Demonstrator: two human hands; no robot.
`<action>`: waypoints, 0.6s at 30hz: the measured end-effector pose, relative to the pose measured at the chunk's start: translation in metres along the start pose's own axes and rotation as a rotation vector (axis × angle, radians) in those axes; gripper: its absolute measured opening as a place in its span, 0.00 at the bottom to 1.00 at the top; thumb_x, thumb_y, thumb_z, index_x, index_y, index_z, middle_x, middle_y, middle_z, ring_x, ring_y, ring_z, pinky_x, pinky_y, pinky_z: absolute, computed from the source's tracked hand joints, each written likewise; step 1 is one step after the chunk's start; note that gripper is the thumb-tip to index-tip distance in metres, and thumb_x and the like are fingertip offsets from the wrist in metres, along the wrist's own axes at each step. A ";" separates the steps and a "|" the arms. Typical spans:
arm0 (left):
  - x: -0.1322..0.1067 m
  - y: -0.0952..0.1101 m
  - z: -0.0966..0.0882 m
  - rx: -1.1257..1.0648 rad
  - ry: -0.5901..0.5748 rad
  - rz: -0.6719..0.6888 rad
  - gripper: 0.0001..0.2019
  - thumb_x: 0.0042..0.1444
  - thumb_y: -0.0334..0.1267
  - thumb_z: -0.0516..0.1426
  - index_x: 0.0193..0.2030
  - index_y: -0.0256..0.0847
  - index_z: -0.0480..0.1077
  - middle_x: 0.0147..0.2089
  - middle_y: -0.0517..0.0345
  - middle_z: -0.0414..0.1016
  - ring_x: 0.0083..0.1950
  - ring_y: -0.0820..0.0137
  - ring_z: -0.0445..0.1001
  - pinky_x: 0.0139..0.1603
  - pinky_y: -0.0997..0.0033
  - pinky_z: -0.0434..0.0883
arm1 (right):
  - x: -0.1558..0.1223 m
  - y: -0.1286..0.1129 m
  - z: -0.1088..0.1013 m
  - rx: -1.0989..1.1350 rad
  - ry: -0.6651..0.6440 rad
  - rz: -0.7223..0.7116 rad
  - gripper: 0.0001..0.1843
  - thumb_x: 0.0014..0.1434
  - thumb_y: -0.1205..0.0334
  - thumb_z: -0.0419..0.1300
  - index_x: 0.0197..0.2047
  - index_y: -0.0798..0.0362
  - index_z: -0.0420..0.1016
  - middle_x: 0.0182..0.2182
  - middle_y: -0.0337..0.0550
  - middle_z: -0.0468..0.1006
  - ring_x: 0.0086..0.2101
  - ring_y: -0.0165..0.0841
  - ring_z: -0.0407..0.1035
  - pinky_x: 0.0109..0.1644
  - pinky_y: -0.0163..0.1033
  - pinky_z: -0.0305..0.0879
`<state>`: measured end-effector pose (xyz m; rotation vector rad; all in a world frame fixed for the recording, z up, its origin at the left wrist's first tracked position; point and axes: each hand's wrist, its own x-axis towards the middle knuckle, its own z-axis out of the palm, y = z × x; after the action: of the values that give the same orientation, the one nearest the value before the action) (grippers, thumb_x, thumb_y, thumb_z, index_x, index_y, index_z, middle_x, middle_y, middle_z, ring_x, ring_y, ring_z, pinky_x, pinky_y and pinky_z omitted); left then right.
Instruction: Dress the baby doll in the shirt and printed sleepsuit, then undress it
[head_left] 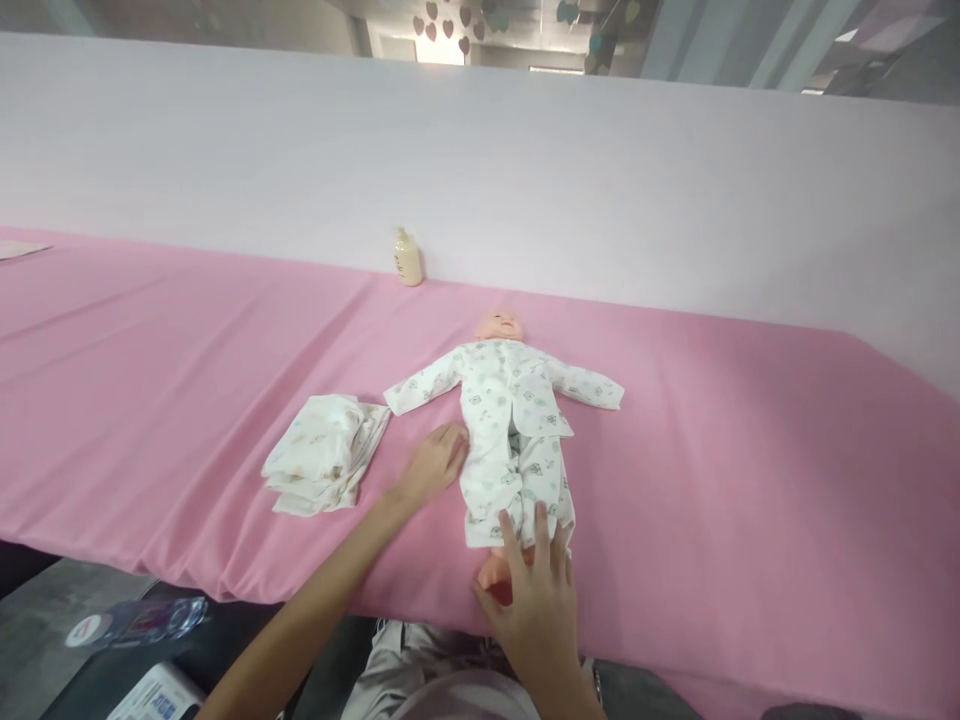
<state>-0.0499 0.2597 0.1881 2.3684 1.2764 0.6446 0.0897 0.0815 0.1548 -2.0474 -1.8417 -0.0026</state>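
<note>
A baby doll [501, 326] lies on its back on the pink-covered table, head toward the wall. It wears a white printed shirt [487, 385] with both sleeves spread out, and matching trousers [491, 490]. My left hand [439, 462] is at the lower left edge of the shirt, its fingers curled together on the cloth; the fingertips are partly hidden. Over the trouser legs is my right hand [536, 600], fingers spread, the fingertips touching the lower cloth. Beneath that hand the doll's feet [493, 570] show in part.
Left of the doll sits a folded stack of white printed cloth [322, 455]. A cream pump bottle [408, 258] stands against the white wall [480, 170]. Below the table's front edge, at lower left, are a plastic bottle [142, 622] and a white box [159, 694].
</note>
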 end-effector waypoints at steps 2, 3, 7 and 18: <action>0.001 -0.001 0.001 -0.050 0.003 -0.063 0.10 0.60 0.39 0.46 0.45 0.42 0.62 0.46 0.52 0.72 0.45 0.62 0.71 0.42 0.63 0.68 | 0.000 0.000 0.000 0.003 0.003 -0.007 0.37 0.52 0.46 0.58 0.63 0.42 0.57 0.66 0.51 0.47 0.58 0.63 0.50 0.53 0.61 0.59; 0.002 -0.002 0.002 -0.074 0.002 -0.095 0.11 0.59 0.38 0.46 0.47 0.43 0.61 0.47 0.53 0.72 0.45 0.62 0.72 0.41 0.64 0.68 | 0.000 0.001 0.000 0.006 0.007 -0.014 0.36 0.52 0.46 0.58 0.63 0.43 0.58 0.66 0.51 0.47 0.58 0.63 0.50 0.53 0.61 0.59; 0.008 -0.003 0.005 -0.009 0.033 -0.165 0.09 0.57 0.35 0.45 0.39 0.42 0.65 0.39 0.54 0.74 0.36 0.65 0.72 0.34 0.68 0.65 | -0.002 0.005 0.002 0.021 0.059 -0.046 0.36 0.53 0.46 0.57 0.63 0.48 0.58 0.65 0.54 0.47 0.59 0.62 0.48 0.52 0.59 0.61; -0.002 0.003 -0.001 0.046 0.017 -0.093 0.08 0.59 0.37 0.45 0.37 0.40 0.63 0.36 0.55 0.71 0.34 0.66 0.70 0.32 0.68 0.63 | 0.002 0.006 0.009 0.051 0.207 -0.059 0.40 0.53 0.41 0.56 0.62 0.56 0.58 0.63 0.55 0.52 0.59 0.56 0.50 0.51 0.58 0.64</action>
<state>-0.0494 0.2566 0.1897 2.3285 1.4136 0.6147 0.0932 0.0855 0.1450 -1.8810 -1.7548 -0.1745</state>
